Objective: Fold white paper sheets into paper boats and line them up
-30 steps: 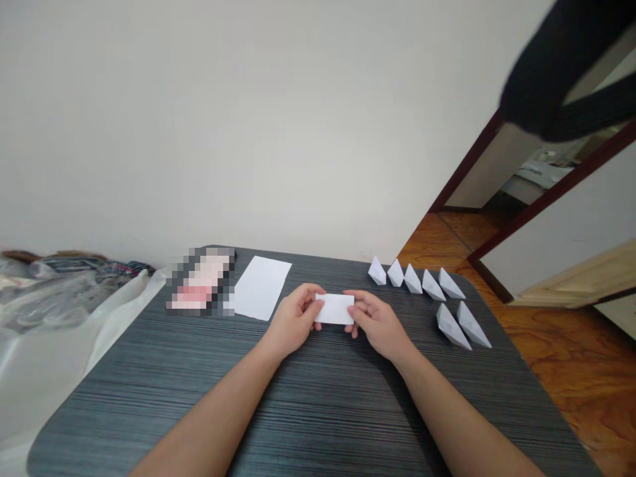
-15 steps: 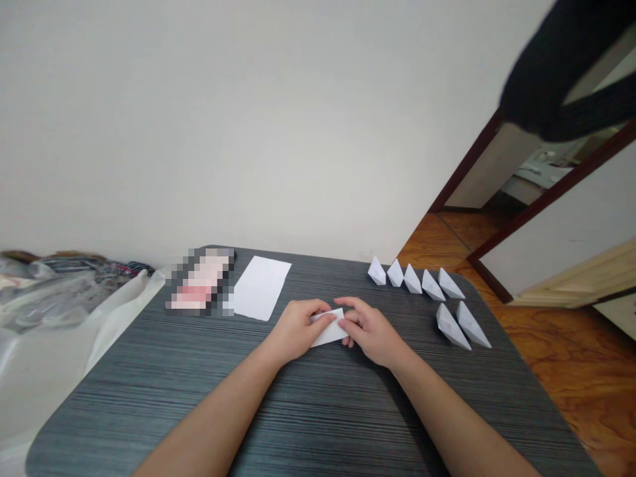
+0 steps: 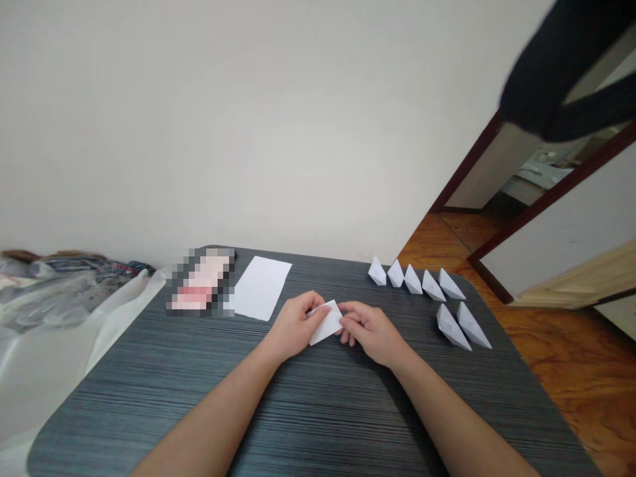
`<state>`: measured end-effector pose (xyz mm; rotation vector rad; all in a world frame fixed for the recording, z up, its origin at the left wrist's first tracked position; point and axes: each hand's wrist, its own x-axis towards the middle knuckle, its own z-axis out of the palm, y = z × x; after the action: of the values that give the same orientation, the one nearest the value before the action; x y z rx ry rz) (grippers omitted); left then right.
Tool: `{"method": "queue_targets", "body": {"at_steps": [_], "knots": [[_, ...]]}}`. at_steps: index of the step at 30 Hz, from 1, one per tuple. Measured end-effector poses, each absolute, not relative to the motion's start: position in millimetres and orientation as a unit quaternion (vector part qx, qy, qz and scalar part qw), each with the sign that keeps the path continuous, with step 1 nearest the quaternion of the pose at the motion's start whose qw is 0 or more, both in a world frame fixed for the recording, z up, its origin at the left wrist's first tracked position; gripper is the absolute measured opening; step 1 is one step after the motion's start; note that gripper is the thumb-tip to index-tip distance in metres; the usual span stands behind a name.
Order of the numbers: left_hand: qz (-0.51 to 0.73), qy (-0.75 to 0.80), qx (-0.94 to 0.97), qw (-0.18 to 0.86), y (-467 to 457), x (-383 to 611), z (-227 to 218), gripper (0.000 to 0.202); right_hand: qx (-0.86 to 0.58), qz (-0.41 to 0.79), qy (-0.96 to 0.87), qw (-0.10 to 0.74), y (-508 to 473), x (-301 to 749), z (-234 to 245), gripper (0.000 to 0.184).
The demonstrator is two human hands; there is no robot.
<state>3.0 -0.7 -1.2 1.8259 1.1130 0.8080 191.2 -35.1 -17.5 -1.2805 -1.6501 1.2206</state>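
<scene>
A small folded piece of white paper (image 3: 328,323) is held between my two hands over the middle of the dark table (image 3: 318,411). My left hand (image 3: 294,326) grips its left side, thumb on top and fingers behind. With thumb and index finger, my right hand (image 3: 370,331) pinches the paper's right corner; its other fingers are curled below. Left of my hands lies a flat white sheet of paper (image 3: 262,288). Several folded paper boats (image 3: 412,279) stand in a row at the back right, and two more paper boats (image 3: 453,328) sit nearer.
A pixelated flat object (image 3: 201,281) lies at the table's back left. Clear plastic sheeting (image 3: 59,344) covers things beside the left edge. A pale wall (image 3: 273,132) rises behind the table. Wooden floor (image 3: 571,358) and a doorway are on the right. A black strap (image 3: 546,73) hangs upper right.
The folded paper has turned and tilted between my hands, so its top corner points up more and a broader face shows. My fingers have shifted slightly; the other things stay put.
</scene>
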Motion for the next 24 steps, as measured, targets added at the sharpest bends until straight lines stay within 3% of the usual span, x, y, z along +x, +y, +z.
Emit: {"method": "queue_targets", "body": {"at_steps": [5, 12, 24], "knots": [[0.312, 0.408, 0.729, 0.453, -1.7, 3.8, 3.1, 0.023, -0.485, 0.47, -0.657, 0.334, -36.3, 189.8, -12.7, 0.027], [0.305, 0.414, 0.754, 0.408, -1.2, 2.5, 6.5, 0.027, -0.476, 0.476, -0.664, 0.326, -37.8, 186.8, -9.4, 0.03], [0.291, 0.431, 0.731, 0.442, 0.3, 1.4, 3.1, 0.032, -0.477, 0.467, -0.658, 0.349, -35.9, 191.2, -11.9, 0.027]]}}
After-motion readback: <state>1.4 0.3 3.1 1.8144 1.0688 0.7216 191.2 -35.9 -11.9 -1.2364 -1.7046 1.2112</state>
